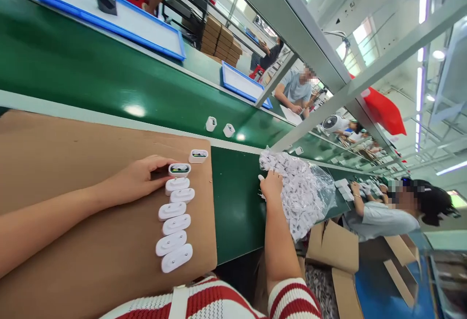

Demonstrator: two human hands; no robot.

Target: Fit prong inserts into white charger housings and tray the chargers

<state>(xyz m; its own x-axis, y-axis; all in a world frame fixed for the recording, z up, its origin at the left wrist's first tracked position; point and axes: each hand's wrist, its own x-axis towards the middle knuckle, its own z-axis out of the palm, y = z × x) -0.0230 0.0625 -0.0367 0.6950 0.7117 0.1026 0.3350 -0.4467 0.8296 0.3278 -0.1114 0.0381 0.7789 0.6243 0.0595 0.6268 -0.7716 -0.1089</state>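
My left hand [148, 175] holds a white oval plastic housing [179, 170] between thumb and fingers; its open top shows green and dark parts inside. Another open housing [199, 156] stands just beyond it. Towards me runs a column of several closed white oval housings [175, 224], each with small round marks on top. My right hand [272, 185] is at the left edge of a heap of small white plastic parts [297, 192] on a clear plastic bag. Its fingers are curled down, and what they grip is hidden. A small white piece shows beside it.
Brown cardboard [91, 241] covers the bench under my left arm. Two white housings [210, 124] stand on the green conveyor belt [91, 90] ahead. Blue-rimmed trays [146, 27] lie beyond it. A co-worker [379, 217] sits at right, near open cardboard boxes [333, 246]. A metal frame crosses overhead.
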